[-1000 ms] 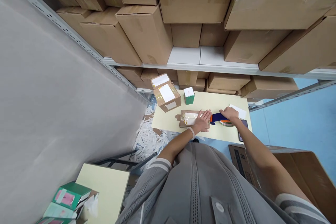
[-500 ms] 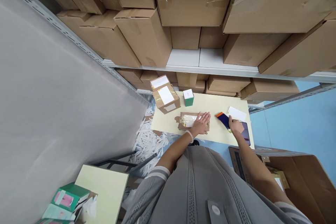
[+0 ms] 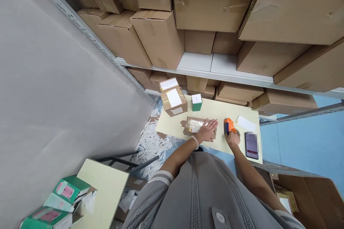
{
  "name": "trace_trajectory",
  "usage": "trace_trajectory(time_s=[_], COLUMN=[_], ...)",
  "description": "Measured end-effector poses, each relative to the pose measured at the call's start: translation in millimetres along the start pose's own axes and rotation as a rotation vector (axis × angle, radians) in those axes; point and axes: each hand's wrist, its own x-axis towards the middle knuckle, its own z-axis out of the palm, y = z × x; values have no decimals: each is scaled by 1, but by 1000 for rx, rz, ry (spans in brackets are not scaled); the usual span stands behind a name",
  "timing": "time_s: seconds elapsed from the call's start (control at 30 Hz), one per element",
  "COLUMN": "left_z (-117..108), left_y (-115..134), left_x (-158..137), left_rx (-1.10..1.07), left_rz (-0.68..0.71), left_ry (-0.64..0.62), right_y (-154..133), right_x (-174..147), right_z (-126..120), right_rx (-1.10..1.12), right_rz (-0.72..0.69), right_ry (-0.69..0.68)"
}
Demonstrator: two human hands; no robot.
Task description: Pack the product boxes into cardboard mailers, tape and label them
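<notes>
A small cardboard box (image 3: 192,125) with clear tape and a white label lies on the cream table (image 3: 172,126). My left hand (image 3: 206,130) rests flat on its right end, fingers spread. To the right of the box, my right hand (image 3: 232,139) is wrapped around the handle of an orange and dark blue tape dispenser (image 3: 230,125), held by the table. A phone (image 3: 251,145) with a lit screen lies right of that hand. Behind the dispenser is a white paper label (image 3: 246,123).
A taped carton (image 3: 174,101) and a small green and white box (image 3: 196,102) stand at the table's back. Shelves (image 3: 197,62) of cartons rise behind. A big open carton (image 3: 309,196) is at lower right, a side table (image 3: 104,182) with green boxes at lower left. Paper shreds (image 3: 150,150) cover the floor.
My right hand has drawn the tape dispenser left, toward the small box, and turned it, uncovering the phone. My left hand stays on the box. The view has shifted slightly.
</notes>
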Motion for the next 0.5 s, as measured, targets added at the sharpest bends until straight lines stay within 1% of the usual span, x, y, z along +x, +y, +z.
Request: trace_trajectory(time_s=[0.07,0.1,0.13,0.17,0.2,0.27,0.33,0.37,0.43,0.5], left_z=[-1,-3,-5,-8,-11,-18,-24,-25,-25,-21], left_y=[0,0,-1,-2,-5,-13,-27,-35,-52,-67], left_x=[0,1,3,4,4,0,-13,-23,-47,-71], left_rx=[-28,-53,-87,-132,-186,-302,-412,-463,-571,-714], left_rz=[6,13,21,28,28,-19,-168,-287,-581,-903], left_ry=[5,4,-6,-23,-40,-44,26,85,195,247], right_y=[-7,-13,-20,-27,-34,-47,-54,-56,-58,-61], right_x=[-7,-12,-18,-23,-27,-33,-33,-31,-27,-22], right_z=[-5,-7,-8,-9,-9,-9,-8,-8,-9,-8], right_rx=[44,106,204,320,432,578,627,636,668,693], right_rz=[29,41,43,31,6,-54,-92,-102,-117,-122], right_ry=[99,139,151,130,81,-36,-94,-106,-125,-134])
